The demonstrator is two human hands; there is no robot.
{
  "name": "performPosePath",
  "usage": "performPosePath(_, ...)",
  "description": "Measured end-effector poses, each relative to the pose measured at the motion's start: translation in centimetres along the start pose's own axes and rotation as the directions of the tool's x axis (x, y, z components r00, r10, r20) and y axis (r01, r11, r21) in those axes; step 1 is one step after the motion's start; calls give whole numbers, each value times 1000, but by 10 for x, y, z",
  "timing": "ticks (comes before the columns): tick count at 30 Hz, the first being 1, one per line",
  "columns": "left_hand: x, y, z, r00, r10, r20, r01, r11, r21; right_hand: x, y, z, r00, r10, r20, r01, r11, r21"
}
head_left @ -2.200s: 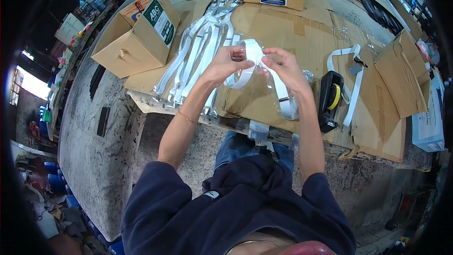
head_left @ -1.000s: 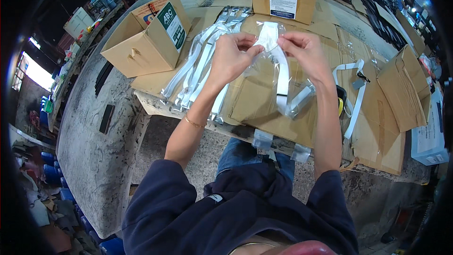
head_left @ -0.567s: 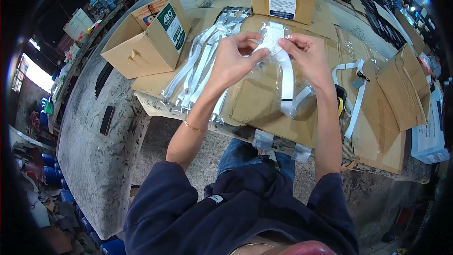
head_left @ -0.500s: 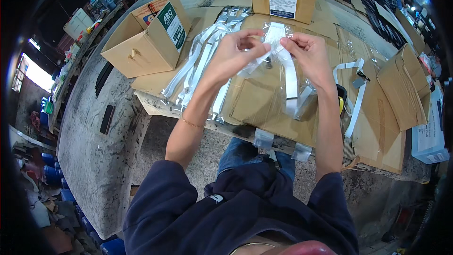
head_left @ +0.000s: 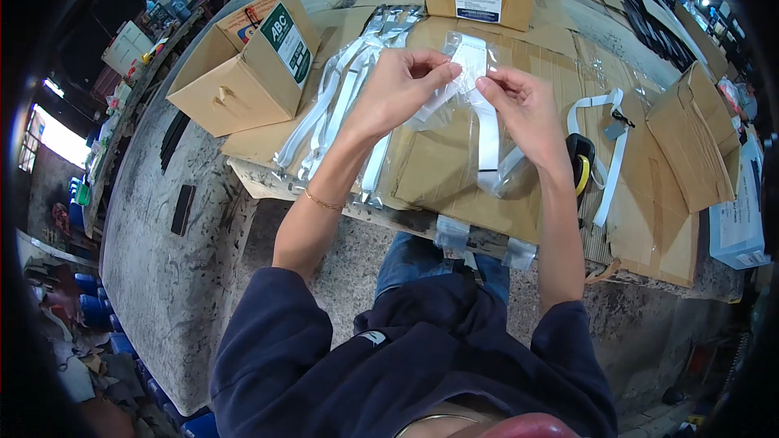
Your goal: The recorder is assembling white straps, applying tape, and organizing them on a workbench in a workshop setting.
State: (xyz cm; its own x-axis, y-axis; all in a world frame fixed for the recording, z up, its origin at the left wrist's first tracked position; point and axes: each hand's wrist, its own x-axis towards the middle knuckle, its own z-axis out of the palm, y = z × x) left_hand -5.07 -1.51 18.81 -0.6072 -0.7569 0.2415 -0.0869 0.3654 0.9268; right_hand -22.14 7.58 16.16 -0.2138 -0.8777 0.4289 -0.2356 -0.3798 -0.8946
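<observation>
Nearest, we've got speckled grey floor [head_left: 345, 251]; beyond, the stained desk [head_left: 158, 284] stretches left, bearing flattened cardboard [head_left: 466, 182]. Over that, centre, here's the white strap [head_left: 488, 142] in clear plastic [head_left: 428, 118]: left hand [head_left: 406, 85] pinching it, right hand's [head_left: 523, 105] grip pinching its right edge. Farther, a cardboard box [head_left: 518, 0]; far left, a bright window [head_left: 63, 138] amid gloom.

A cluttered workshop, its long, grey, stained work surface [head_left: 154, 276] stretching along the left and flattened brown cardboard [head_left: 438, 169] spread in the middle; long black strips [head_left: 637, 6] lie far right, brown and grey scraps [head_left: 76, 377] near left.
</observation>
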Motion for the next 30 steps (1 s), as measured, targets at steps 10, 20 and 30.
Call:
performPosePath(10, 0, 1, -12, 971, 7, 238, 18, 995, -103, 4, -6, -21, 991, 32, 133, -32, 999, -6)
performPosePath(20, 1, -36, 7, 986, -79, 144, 103, 981, -167, -30, 24, -61, 998, 55, -23, -58, 990, -133)
performPosePath(30, 73, -37, -70, 972, 38, -231, -138, 890, -434, -179, 75, -158, 709, 584, -395, -692, 683, -232)
